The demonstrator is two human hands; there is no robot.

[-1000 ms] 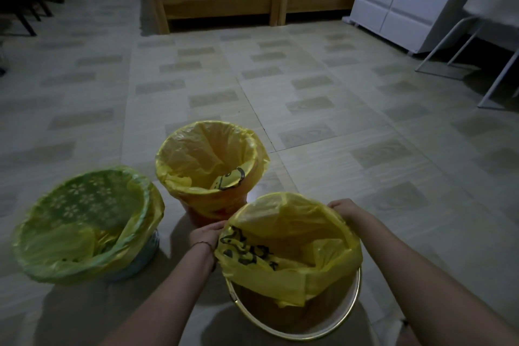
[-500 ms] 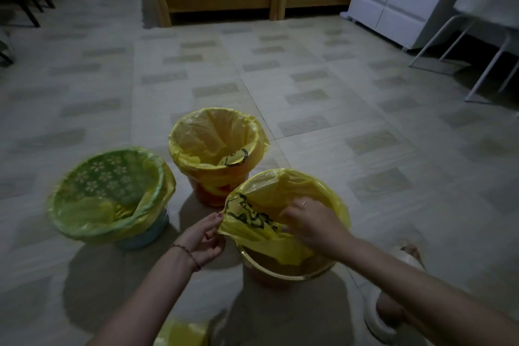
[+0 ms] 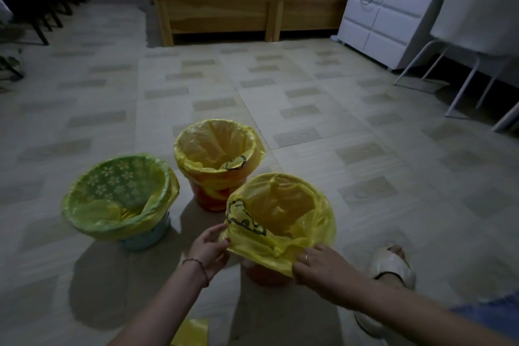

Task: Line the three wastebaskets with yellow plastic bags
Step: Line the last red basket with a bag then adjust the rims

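mostly bag-hidden basket [image 3: 265, 275] (both hands [image 3: 209, 251] [image 3: 320, 265] pinching the yellow bag [image 3: 280, 219] hem)

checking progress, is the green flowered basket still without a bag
No, the green flowered basket already has a yellow bag folded over its rim, and neither hand touches it.

Both forearms reach forward, the left hand [image 3: 210, 250] and right hand [image 3: 323, 267] each with fingers curled in a pinching grip.
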